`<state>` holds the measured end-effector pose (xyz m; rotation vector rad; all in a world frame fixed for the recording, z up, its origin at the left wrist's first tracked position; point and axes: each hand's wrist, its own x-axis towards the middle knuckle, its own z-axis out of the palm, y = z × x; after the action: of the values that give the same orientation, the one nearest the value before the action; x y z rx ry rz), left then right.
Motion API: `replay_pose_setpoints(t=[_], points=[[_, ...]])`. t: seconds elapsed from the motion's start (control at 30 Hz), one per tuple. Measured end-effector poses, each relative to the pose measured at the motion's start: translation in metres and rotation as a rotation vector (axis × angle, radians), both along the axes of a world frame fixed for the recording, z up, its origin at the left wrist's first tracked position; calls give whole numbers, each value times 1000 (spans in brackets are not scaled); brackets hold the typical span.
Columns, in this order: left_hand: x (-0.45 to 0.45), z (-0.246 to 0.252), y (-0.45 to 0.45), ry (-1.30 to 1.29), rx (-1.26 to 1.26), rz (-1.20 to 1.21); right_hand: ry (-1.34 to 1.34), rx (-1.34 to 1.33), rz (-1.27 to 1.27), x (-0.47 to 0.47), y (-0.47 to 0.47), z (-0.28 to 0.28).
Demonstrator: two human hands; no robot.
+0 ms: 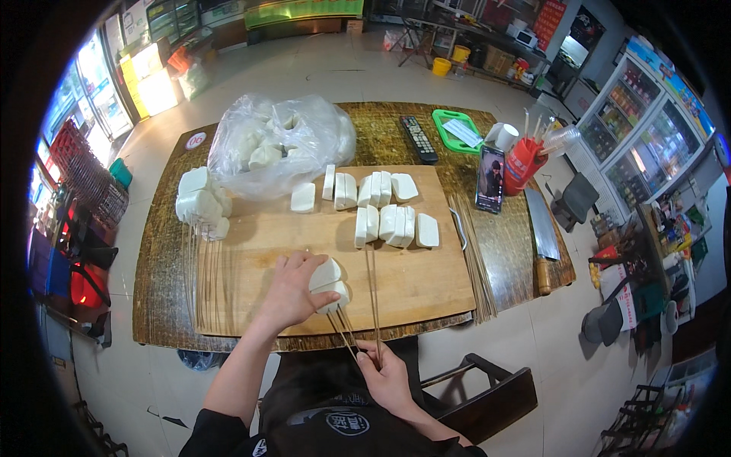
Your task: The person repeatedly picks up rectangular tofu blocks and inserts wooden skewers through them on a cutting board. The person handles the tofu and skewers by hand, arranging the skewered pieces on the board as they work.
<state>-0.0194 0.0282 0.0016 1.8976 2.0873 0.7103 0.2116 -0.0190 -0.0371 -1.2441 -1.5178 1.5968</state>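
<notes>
My left hand [294,291] grips white slices [325,274], probably steamed bun, flat on the wooden cutting board [274,228]. Thin skewers [342,328] run out of their near end towards my right hand [382,368]. That hand holds skewers at the board's front edge, including a separate pair [372,285] that points away over the board. Beyond them, two rows of cut white pieces stand or lie on the board, a far row [374,188] and a nearer row [397,225]. Skewered white pieces [200,200] are piled at the left, their sticks pointing towards me.
A clear plastic bag [280,131] of white buns lies behind the board. Loose skewers [474,263] and a cleaver [541,228] lie at right. A propped phone [490,180], red skewer holder [522,163], remote control [418,139] and green tray [457,130] occupy the back right.
</notes>
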Motion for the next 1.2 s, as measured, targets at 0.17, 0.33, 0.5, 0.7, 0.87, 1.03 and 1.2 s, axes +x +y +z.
replay_pose_setpoints(t=[0.17, 0.33, 0.5, 0.7, 0.87, 1.03, 1.2], points=[[0, 3, 0, -9, -10, -14, 73, 24, -50, -5, -2, -9], [0, 5, 0, 4, -12, -25, 90, 20, -67, -9, -4, -15], [3, 7, -1, 22, -17, -14, 55, -13, -49, -10, -1, -12], [4, 7, -2, 43, 26, -31, 32, 23, -45, -10, 0, -8], [10, 6, -10, 166, 42, -87, 44, 8, -10, -8, 0, -12], [17, 4, -11, 201, 20, -67, 124, -63, 1, -6, -1, -18], [19, 7, -13, 246, 4, -86, 159, -107, -6, -6, -1, -16]])
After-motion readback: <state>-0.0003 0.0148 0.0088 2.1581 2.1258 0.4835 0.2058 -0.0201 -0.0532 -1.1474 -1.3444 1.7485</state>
